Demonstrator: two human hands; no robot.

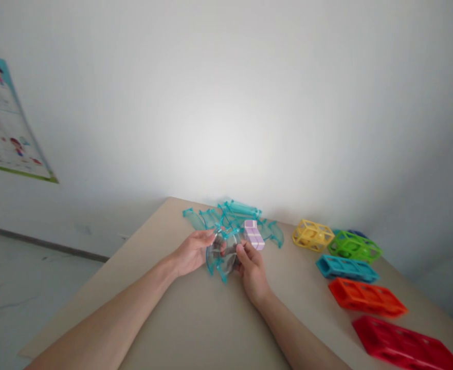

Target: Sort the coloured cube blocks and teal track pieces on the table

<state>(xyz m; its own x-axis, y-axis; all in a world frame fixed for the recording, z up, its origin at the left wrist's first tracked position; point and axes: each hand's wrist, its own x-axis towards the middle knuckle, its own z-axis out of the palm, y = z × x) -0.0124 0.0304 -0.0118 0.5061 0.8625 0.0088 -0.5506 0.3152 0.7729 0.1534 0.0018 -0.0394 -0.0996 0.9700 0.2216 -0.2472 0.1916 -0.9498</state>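
Between my hands is a clear plastic piece with teal edges (228, 252), held up over the table. My left hand (194, 252) grips its left side, thumb along the top. On its right side my right hand (251, 270) pinches it between thumb and bent fingers. Behind it lies a spread of see-through teal plastic pieces (200, 219), partly hidden by what I hold. A lilac block with white lines (254, 236) sits just beyond my right hand.
On the table's (180, 318) right stand openwork plastic blocks: yellow (313, 235), green (355, 246), blue (347, 269), orange (366, 297) and red (405, 341). A white wall (226, 103) rises behind the table. A poster (10, 118) hangs at left.
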